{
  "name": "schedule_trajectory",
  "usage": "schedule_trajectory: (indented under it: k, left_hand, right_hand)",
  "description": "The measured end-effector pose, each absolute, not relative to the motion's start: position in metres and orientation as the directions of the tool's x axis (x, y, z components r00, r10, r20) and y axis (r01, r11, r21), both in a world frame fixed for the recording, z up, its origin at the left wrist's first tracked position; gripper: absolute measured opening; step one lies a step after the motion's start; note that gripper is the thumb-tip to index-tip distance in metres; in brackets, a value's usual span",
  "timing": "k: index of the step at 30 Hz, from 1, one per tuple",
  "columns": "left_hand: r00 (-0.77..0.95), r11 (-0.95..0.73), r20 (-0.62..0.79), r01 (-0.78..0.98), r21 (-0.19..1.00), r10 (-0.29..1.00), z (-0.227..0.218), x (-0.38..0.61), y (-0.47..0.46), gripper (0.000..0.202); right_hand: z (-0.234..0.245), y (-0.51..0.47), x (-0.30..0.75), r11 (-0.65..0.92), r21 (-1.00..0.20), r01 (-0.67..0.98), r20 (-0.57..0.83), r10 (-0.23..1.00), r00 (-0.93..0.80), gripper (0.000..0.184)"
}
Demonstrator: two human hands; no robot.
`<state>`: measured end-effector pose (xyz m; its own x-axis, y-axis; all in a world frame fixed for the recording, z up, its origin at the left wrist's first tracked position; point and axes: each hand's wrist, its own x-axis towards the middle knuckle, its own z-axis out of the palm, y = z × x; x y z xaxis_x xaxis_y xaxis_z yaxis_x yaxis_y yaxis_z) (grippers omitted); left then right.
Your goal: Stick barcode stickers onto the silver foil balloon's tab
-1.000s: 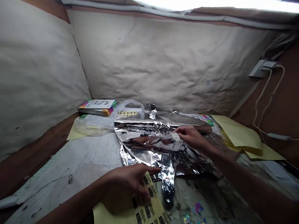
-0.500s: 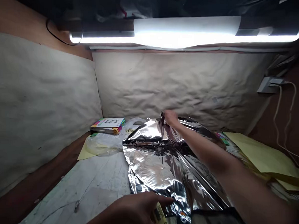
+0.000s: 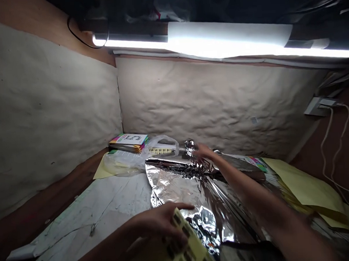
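My left hand (image 3: 158, 224), low in the view, grips a yellow sheet with rows of dark rectangular labels (image 3: 189, 250). Its index finger points out to the right over the foil. A large shiny silver foil sheet (image 3: 177, 188) is spread across the middle of the table, wrinkled and gathered near its far part. At that far part is my right hand (image 3: 205, 152), slightly blurred, its fingers stretched toward a crumpled bit of foil. Whether the fingertips touch the foil I cannot tell.
Back left, a stack of colourful booklets (image 3: 129, 140) sits beside a clear plastic bag (image 3: 126, 162). Yellow paper envelopes (image 3: 306, 190) lie at the right. White cables (image 3: 330, 145) hang from a wall socket (image 3: 319, 106). A tube light (image 3: 140, 44) runs overhead.
My right hand has loosened from the bunched foil, and the foil's raised far part has sunk lower. More of the label sheet shows in my left hand. The view has shifted slightly.
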<state>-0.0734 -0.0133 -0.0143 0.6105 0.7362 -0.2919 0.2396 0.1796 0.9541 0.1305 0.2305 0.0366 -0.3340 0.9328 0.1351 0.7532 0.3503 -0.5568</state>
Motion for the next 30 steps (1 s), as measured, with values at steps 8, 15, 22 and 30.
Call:
schedule_trajectory:
  k: [8, 15, 22, 30]
  left_hand:
    - [0.285, 0.135, -0.086, -0.156, 0.978, 0.955, -0.024, -0.068, -0.005, 0.063]
    - [0.219, 0.014, -0.013, -0.003, 1.0, 0.976, -0.034, -0.059, -0.004, 0.036]
    - [0.174, -0.113, 0.089, 0.128, 0.985, 0.981, -0.033, -0.055, -0.009, 0.034]
    - [0.131, -0.089, 0.075, 0.101, 0.991, 0.989, -0.038, -0.054, -0.009, 0.04]
  right_hand:
    - [-0.006, 0.076, 0.161, 0.25, -0.92, 0.301, -0.027, 0.727, -0.686, 0.044]
    - [-0.024, 0.03, 0.157, 0.255, -0.928, 0.272, 0.059, 0.821, -0.568, 0.022]
    - [-0.024, 0.019, 0.143, 0.594, -0.645, 0.48, 0.389, 0.797, -0.463, 0.009]
    - [-0.031, 0.015, 0.141, 0.754, -0.367, 0.545, 0.651, 0.627, -0.428, 0.005]
